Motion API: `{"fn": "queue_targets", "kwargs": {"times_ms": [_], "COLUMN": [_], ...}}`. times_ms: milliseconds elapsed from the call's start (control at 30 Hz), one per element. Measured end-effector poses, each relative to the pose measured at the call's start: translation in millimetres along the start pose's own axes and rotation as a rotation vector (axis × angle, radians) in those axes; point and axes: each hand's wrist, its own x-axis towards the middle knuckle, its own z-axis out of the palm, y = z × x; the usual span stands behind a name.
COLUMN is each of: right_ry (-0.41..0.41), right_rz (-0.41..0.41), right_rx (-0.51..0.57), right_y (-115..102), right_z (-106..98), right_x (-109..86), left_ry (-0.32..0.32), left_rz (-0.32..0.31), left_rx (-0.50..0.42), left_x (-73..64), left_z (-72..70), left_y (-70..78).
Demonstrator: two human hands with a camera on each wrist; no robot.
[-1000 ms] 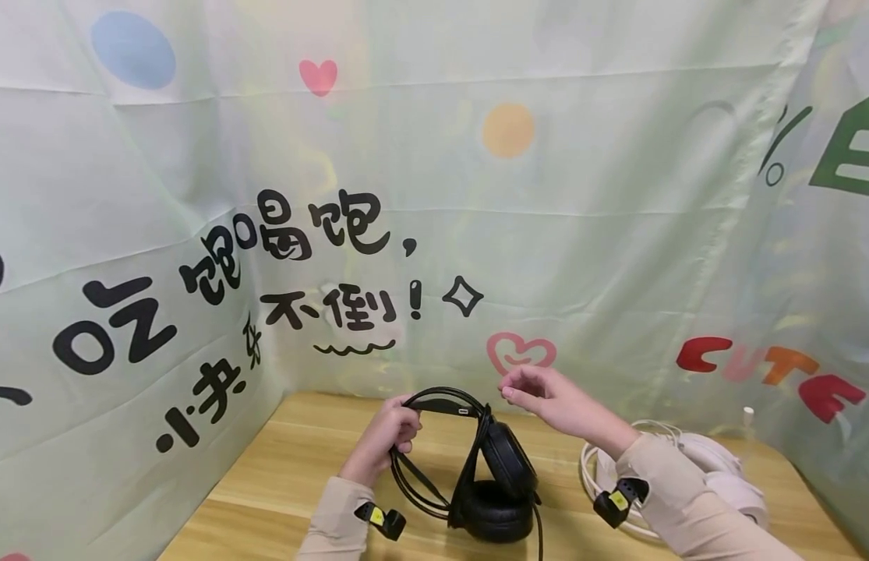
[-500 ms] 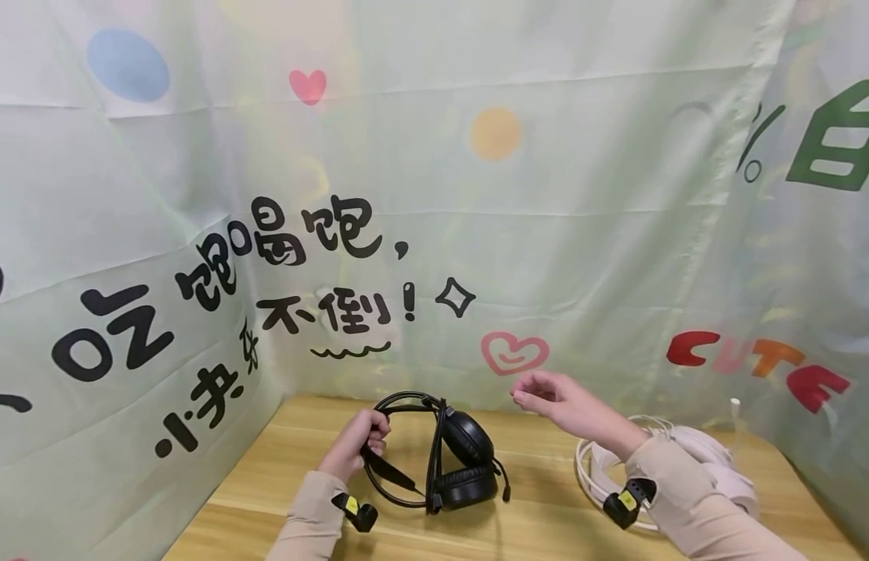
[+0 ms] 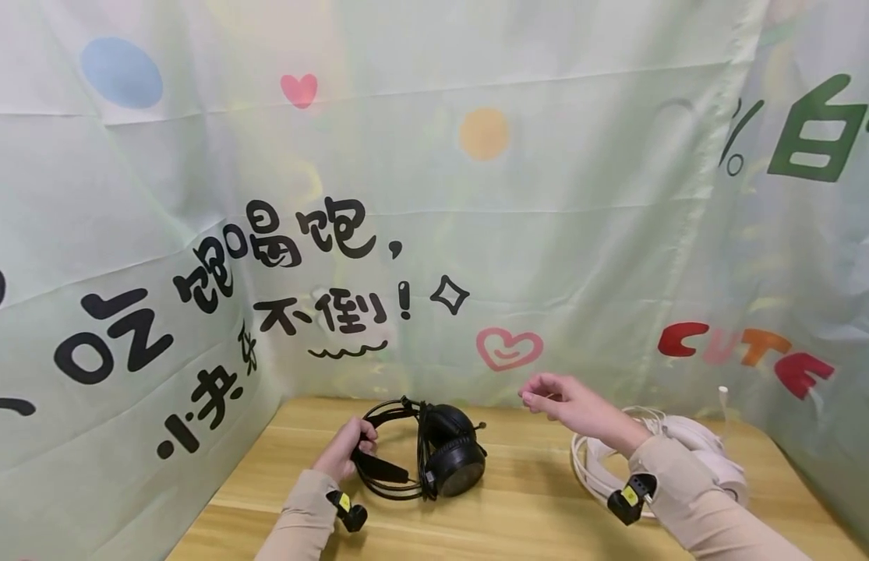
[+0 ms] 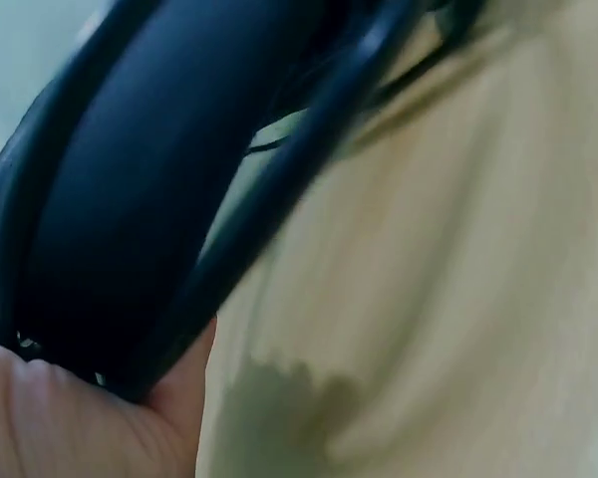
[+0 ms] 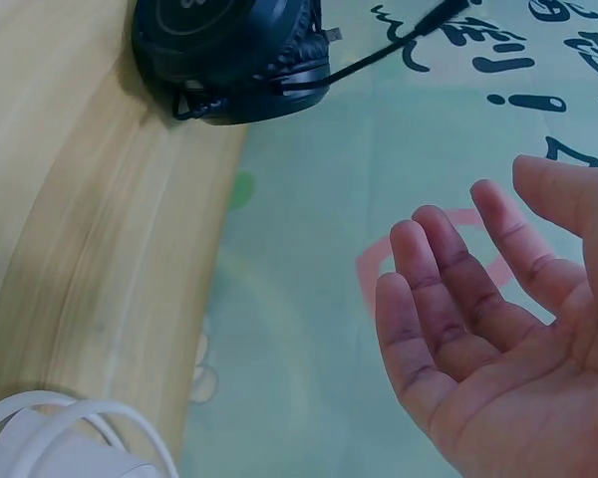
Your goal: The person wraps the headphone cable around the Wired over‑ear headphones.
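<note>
Black over-ear headphones (image 3: 457, 460) with a thin microphone boom are at the middle of the table in the head view. My left hand (image 3: 346, 450) grips them by the headband (image 4: 169, 149), fingers curled round it. Whether the ear cups touch the tabletop is hard to tell. To the right, my right hand (image 3: 563, 403) hovers above the table with nothing in it. In the right wrist view its fingers (image 5: 458, 284) are loosely bent and apart, and the headphones' ear cup (image 5: 224, 45) shows beyond them.
White headphones (image 3: 694, 440) with a coiled white cable (image 3: 581, 467) lie on the right of the wooden table (image 3: 532, 514), partly behind the right forearm. A printed cloth (image 3: 581, 257) hangs round the back and sides of the table.
My left hand has carried the black headphones left, and their ear cups have turned. The right hand has shifted slightly right, still holding nothing. The head view has also shifted somewhat.
</note>
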Motion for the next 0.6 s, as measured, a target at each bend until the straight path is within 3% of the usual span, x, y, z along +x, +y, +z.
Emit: {"fn": "queue_targets", "kwargs": {"times_ms": [233, 467, 600], "right_ry": [-0.001, 0.008, 0.011], "right_rz": [0.022, 0.038, 0.033], "right_rx": [0.012, 0.017, 0.023], "right_y": [3, 8, 9], "right_z": [2, 5, 7], "right_x": [-7.1, -13.9, -17.4], "left_ry": [0.025, 0.093, 0.162], "left_rz": [0.009, 0.043, 0.121], "left_rx": [0.048, 0.292, 0.48], "left_x": [0.5, 0.6, -5.9], "left_z": [-6.2, -8.2, -3.9], "left_y": [-7.2, -12.0, -10.0]}}
